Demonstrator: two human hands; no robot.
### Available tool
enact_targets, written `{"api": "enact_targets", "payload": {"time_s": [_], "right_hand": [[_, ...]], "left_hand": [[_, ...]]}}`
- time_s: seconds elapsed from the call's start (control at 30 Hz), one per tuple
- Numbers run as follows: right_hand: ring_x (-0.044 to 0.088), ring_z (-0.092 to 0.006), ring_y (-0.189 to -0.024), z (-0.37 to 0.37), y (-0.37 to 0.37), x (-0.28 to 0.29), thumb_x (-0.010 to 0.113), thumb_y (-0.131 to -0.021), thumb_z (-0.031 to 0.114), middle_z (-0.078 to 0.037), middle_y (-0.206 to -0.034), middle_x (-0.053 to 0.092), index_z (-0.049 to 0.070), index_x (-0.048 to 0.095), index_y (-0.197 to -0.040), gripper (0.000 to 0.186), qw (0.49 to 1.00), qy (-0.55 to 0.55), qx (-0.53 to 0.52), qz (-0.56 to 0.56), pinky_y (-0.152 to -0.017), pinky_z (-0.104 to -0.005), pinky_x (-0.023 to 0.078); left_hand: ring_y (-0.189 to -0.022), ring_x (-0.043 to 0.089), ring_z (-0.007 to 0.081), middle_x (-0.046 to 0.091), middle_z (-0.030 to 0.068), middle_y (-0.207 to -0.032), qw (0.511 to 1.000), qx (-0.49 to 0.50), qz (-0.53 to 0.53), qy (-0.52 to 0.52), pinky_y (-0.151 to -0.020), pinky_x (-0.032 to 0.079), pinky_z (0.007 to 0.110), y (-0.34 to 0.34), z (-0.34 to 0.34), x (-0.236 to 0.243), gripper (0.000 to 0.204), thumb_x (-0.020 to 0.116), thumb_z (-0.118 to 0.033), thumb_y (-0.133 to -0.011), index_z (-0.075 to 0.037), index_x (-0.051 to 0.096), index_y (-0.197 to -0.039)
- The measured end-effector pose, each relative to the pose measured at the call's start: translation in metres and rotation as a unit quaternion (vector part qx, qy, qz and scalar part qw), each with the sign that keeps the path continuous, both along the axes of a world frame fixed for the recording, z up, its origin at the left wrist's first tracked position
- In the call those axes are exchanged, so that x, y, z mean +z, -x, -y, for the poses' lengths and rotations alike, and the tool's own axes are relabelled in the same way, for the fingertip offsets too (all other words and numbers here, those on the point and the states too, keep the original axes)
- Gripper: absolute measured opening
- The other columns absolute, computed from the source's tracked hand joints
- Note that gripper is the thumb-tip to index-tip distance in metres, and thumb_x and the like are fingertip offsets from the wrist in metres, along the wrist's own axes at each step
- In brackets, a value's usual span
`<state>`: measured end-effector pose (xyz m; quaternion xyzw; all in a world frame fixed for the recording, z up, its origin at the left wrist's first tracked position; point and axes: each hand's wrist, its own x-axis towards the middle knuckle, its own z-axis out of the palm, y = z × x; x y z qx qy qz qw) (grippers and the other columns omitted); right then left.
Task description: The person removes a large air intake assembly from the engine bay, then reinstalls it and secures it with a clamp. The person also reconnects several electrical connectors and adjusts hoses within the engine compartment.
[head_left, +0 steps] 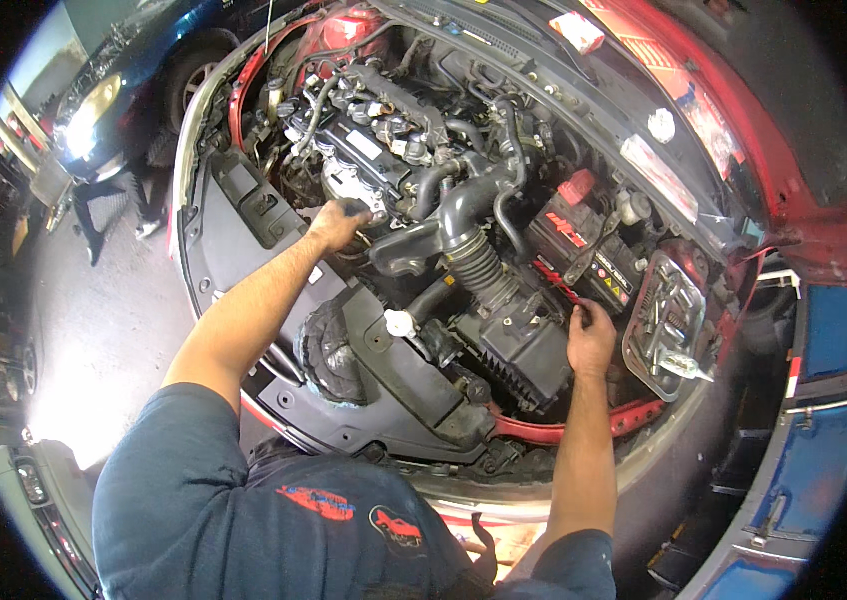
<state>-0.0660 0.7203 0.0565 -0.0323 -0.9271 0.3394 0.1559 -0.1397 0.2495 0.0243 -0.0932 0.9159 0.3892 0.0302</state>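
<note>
My left hand [336,226] reaches over the front panel to the near edge of the engine [368,150]. Its darkened fingers are curled beside a shiny metal cover [345,183], and what they grip, if anything, is hidden. Between my hands runs a black ribbed air intake hose [478,268], which joins the air filter box [523,345]. At the right side of that box is my right hand [591,343], close to the black battery [575,232]. Its thumb and fingers are drawn together; anything between them is too small to make out.
A metal tray [665,325] of sockets and small tools rests right of the battery. A dark rounded pad [328,350] lies on the black front panel [243,250]. Farther left stands a blue car [133,85], with a person's legs [108,205] beside it. Blue cabinets [818,460] stand at right.
</note>
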Motion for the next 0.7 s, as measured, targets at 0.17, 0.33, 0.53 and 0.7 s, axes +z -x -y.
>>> {"api": "enact_targets", "payload": {"time_s": [0.17,0.33,0.53,0.7], "right_hand": [[0.062,-0.0359,-0.108,0.112,-0.007,0.045,0.066,-0.087,0.01,-0.017,-0.114,0.065,0.003,0.066,-0.118,0.032,0.984,-0.064,0.092,-0.137,-0.097,-0.0435,0.048],[0.059,-0.037,-0.113,0.251,0.022,0.058,0.072,-0.084,0.014,-0.017,-0.119,0.062,0.004,0.066,-0.116,0.034,0.961,-0.16,0.173,-0.146,-0.1,-0.0451,0.047],[0.05,-0.0323,-0.121,0.318,0.081,0.041,0.07,-0.082,0.022,-0.01,-0.12,0.062,0.006,0.07,-0.113,0.035,0.868,-0.463,0.154,-0.087,-0.107,-0.0517,0.036],[0.058,-0.0297,-0.111,0.339,0.094,0.043,0.06,-0.089,0.019,-0.007,-0.112,0.062,0.008,0.07,-0.106,0.023,0.828,-0.537,0.104,0.122,-0.091,-0.0444,0.05]], "left_hand": [[-0.111,0.065,0.0268,0.069,0.012,-0.124,0.908,-0.043,0.162,-0.385,-0.094,0.052,0.041,0.014,-0.009,-0.02,0.049,0.066,-0.04,-0.096,-0.004,0.064,-0.129],[-0.082,0.071,0.0247,0.074,0.012,-0.104,0.769,0.022,0.25,-0.588,-0.078,0.058,0.041,0.039,-0.052,-0.055,0.035,0.068,-0.035,-0.095,-0.004,0.072,-0.111],[-0.094,0.066,0.0187,0.073,0.0075,-0.106,0.811,-0.056,0.093,-0.575,-0.086,0.052,0.034,0.031,-0.055,-0.081,0.026,0.063,-0.02,-0.093,-0.004,0.073,-0.111],[-0.093,0.067,0.0181,0.075,0.0117,-0.103,0.895,-0.1,0.034,-0.433,-0.085,0.051,0.034,0.035,-0.039,-0.058,0.033,0.068,-0.027,-0.094,0.002,0.072,-0.11]]}}
